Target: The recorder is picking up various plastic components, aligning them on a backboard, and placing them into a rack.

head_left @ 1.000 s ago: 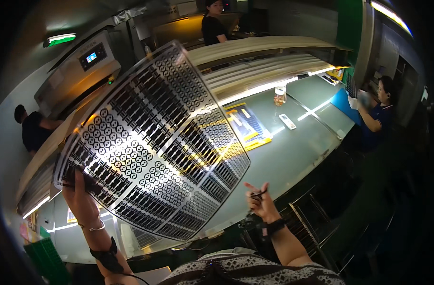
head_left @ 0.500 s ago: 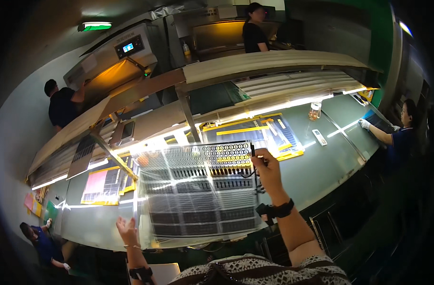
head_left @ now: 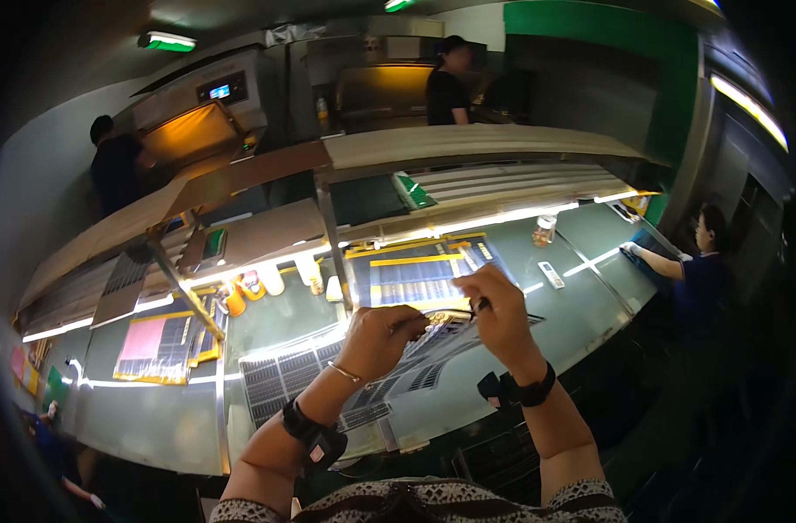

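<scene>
A see-through film (head_left: 284,375) with dark printed patterns slopes over the glass-topped table, its far part bent and lifted between my hands. My left hand (head_left: 380,338) is closed at the film's upper edge, its fingertips pinched together. To the right, my right hand (head_left: 495,305) pinches the film near its upper corner, with something small and dark between thumb and finger. A strip of yellowish round marks shows on the film between both hands. My forearms cover part of the sheet.
Yellow-edged dark sheets (head_left: 424,275) lie behind my hands, others (head_left: 167,344) at left. Orange containers (head_left: 232,298), a white remote-like device (head_left: 551,275) and a jar (head_left: 544,230) stand or lie on the table. A shelf (head_left: 494,144) runs above. Co-workers are around, one at right (head_left: 707,270).
The film, held up facing me before, is now lowered and tilted toward the table. My left hand has come up from the lower left to its edge. The view has shifted slightly.
</scene>
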`<state>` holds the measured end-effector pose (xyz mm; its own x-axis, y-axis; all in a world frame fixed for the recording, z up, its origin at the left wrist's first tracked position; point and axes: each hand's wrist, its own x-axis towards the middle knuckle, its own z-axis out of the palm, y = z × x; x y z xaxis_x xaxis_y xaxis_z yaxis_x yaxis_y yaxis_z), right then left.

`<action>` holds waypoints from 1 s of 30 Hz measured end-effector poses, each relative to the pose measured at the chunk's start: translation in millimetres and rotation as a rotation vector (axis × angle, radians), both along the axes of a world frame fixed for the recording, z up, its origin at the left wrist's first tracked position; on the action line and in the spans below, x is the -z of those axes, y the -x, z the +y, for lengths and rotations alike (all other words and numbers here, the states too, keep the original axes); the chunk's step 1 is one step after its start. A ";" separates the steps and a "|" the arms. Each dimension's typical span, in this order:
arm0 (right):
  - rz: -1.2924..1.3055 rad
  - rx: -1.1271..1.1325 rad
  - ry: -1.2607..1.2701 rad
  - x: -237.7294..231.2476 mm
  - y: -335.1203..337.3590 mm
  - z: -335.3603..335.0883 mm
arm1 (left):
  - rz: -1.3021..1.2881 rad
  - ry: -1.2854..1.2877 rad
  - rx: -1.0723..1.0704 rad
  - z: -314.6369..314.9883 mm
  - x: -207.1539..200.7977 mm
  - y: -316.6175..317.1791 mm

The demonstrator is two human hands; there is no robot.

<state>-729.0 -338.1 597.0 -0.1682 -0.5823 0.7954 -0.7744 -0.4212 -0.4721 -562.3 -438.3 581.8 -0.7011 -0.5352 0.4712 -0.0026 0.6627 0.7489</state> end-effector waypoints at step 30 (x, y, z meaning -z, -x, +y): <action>-0.205 0.049 -0.158 35.9 -23.1 13.9 | -0.133 -0.049 -0.005 5.0 26.6 11.2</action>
